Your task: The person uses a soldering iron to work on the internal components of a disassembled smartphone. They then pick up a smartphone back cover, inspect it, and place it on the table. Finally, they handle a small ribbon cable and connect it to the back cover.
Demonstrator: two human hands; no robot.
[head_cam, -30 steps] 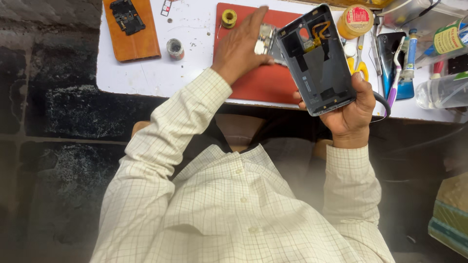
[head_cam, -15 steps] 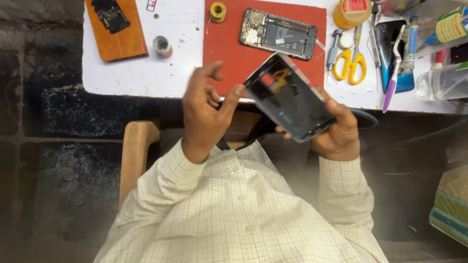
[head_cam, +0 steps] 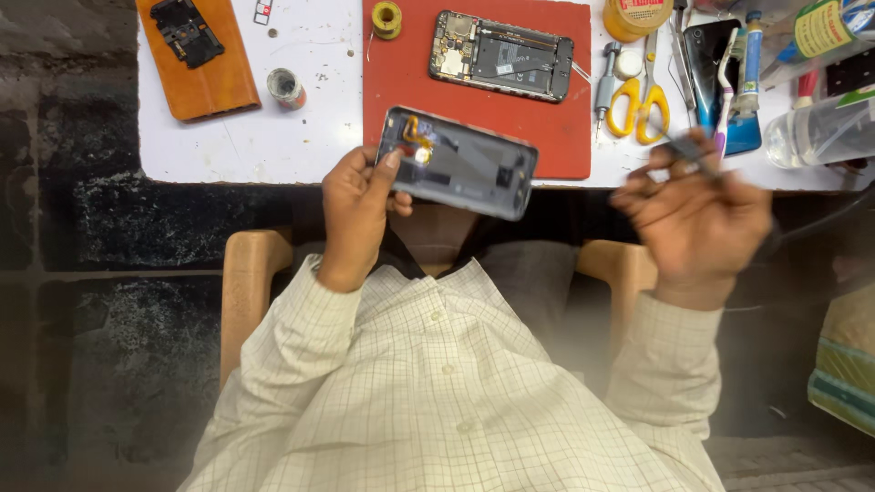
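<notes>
My left hand (head_cam: 357, 205) grips a grey phone back cover (head_cam: 460, 164) by its left end, inner side up, over the front edge of the table. My right hand (head_cam: 697, 214) is off to the right, fingers pinched on a thin blurred metal tool (head_cam: 685, 146) that looks like tweezers. An opened phone body (head_cam: 501, 56) with its circuit board showing lies on the red work mat (head_cam: 406, 87) beyond the cover.
On the white table (head_cam: 310, 137) lie an orange case (head_cam: 214, 77) with a black part on it, a small round tin (head_cam: 285, 87), a solder spool (head_cam: 386, 18), yellow scissors (head_cam: 638, 100), bottles and tools at the right. A wooden chair (head_cam: 244, 292) frames my lap.
The back cover passed from my right hand to my left hand. My right hand moved right and picked up a thin tool. The view shifted so the table sits lower in the picture.
</notes>
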